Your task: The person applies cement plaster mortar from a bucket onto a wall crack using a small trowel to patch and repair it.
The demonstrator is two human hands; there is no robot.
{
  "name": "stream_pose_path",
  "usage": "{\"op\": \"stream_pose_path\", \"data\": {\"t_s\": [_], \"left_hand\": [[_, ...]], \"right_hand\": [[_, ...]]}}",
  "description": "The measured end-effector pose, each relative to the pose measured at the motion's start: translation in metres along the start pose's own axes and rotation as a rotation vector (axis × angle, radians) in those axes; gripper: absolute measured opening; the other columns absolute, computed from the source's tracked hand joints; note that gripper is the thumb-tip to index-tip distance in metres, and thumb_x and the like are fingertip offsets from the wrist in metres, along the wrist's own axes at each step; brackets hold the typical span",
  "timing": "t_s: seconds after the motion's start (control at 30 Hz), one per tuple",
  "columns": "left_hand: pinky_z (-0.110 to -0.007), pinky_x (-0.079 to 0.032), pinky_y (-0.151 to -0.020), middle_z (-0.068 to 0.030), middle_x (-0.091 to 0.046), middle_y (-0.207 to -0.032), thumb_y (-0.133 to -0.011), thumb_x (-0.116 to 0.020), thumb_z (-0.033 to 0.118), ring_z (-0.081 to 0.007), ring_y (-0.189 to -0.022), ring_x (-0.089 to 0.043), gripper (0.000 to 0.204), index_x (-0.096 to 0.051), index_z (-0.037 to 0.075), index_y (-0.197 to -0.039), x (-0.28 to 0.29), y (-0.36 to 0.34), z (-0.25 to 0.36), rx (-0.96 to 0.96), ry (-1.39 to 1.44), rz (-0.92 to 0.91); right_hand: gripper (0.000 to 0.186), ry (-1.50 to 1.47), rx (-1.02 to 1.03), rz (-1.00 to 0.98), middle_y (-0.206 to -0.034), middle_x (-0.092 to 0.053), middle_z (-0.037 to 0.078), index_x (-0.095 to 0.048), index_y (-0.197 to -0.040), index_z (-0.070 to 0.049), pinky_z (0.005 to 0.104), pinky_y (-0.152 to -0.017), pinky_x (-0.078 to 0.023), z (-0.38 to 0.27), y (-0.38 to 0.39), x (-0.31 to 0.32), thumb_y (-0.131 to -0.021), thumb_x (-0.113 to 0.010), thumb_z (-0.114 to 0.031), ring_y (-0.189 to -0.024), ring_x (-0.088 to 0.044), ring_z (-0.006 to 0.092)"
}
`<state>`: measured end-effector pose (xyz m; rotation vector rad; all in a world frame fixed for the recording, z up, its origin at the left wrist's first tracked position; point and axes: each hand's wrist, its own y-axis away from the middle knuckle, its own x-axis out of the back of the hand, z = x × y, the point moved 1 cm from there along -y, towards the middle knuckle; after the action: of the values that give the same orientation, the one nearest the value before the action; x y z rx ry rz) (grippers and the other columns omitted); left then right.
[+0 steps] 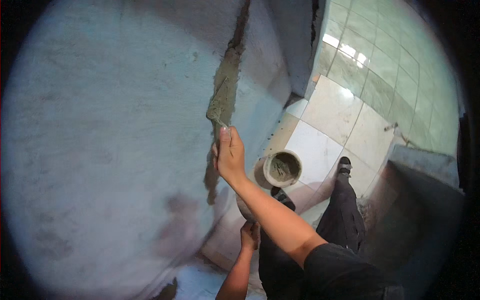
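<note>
Looks to us like we're about partway along this mortar strip [231, 95] on the pale wall [125, 125]: its middle is broad and coated, while the top end is narrow and dark, so we'd guess that bit and the ragged edges are what's left. Our trowel [216, 109] lies right over the strip's middle, and our right hand [230, 155] has a snug grip on its handle, thumb along the top, with that arm stretched up and leftward to the strip. Our left hand [249, 236] sits below the strip's lower end, forearm upright, fingers by a rounded grey thing [245, 207]; we can't tell whether that grip is closed on it. The bucket [266, 172] with more mortar stands right of the strip's lower half.
</note>
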<state>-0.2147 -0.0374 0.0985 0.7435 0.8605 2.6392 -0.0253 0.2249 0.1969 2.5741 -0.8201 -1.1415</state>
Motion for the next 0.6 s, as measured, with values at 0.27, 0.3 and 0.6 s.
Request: {"op": "stream_pose_path", "data": {"t_s": [0.27,0.3,0.6], "left_hand": [[-0.035,-0.050,-0.067,-0.0181,-0.071,-0.092,-0.100,-0.059,0.001,-0.0221,-0.068,-0.059,0.023,-0.069,0.001,-0.120,0.076,-0.016,0.011,-0.118,-0.312,-0.142],[-0.036,-0.050,-0.069,-0.0190,-0.071,-0.090,-0.100,-0.060,0.003,-0.0236,-0.070,-0.062,0.022,-0.069,0.000,-0.119,0.079,-0.023,0.007,-0.163,-0.374,-0.169],[-0.031,-0.039,-0.051,-0.0020,-0.055,-0.062,-0.104,-0.061,0.017,-0.0096,-0.055,-0.049,0.023,-0.059,0.003,-0.085,0.067,-0.037,0.021,-0.222,-0.157,-0.184]], "right_hand": [[0.043,0.311,0.193,0.051,-0.066,-0.051,0.010,-0.053,-0.092,-0.001,0.0350,-0.061,-0.043,-0.011,0.023,0.007,-0.109,-0.054,-0.040,-0.065,-0.045,0.0149],[0.043,0.249,0.102,0.054,-0.066,-0.050,0.012,-0.053,-0.094,0.000,0.0356,-0.062,-0.043,-0.012,0.020,0.008,-0.109,-0.054,-0.041,-0.065,-0.045,0.0164],[0.050,0.207,0.155,0.034,-0.070,-0.051,0.017,-0.052,-0.094,0.001,0.0415,-0.066,-0.044,0.009,0.035,0.014,-0.109,-0.050,-0.047,-0.067,-0.046,0.0232]]}}
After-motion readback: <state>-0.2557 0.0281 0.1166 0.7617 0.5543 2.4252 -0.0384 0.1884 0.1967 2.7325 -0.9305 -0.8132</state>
